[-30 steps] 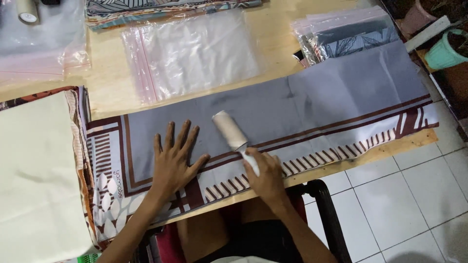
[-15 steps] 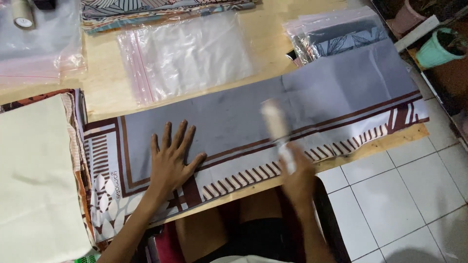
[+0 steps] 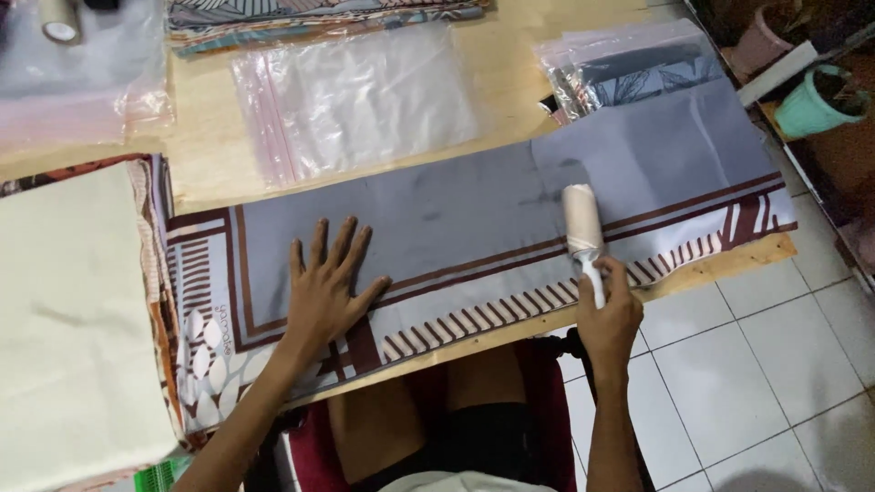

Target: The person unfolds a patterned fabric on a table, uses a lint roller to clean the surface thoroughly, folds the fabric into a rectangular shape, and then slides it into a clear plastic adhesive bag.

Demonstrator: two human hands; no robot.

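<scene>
A long grey cloth [image 3: 456, 210] with a brown striped border lies folded along the front of the wooden table [image 3: 210, 155]. My left hand [image 3: 326, 290] presses flat on it, fingers spread, near its left part. My right hand [image 3: 609, 319] grips the white handle of a lint roller [image 3: 581, 219], whose pale roll rests upright on the cloth's right half.
A cream cloth stack [image 3: 73, 310] sits at the left. Clear zip bags [image 3: 355, 96] lie behind the grey cloth, one packed bag [image 3: 629, 68] at the back right. A tape roll [image 3: 60, 18] is far left. A green pot [image 3: 816, 100] stands on the tiled floor.
My right hand has carried the lint roller rightward along the grey cloth, from beside my left hand to the cloth's right half. My left hand stays pressed flat.
</scene>
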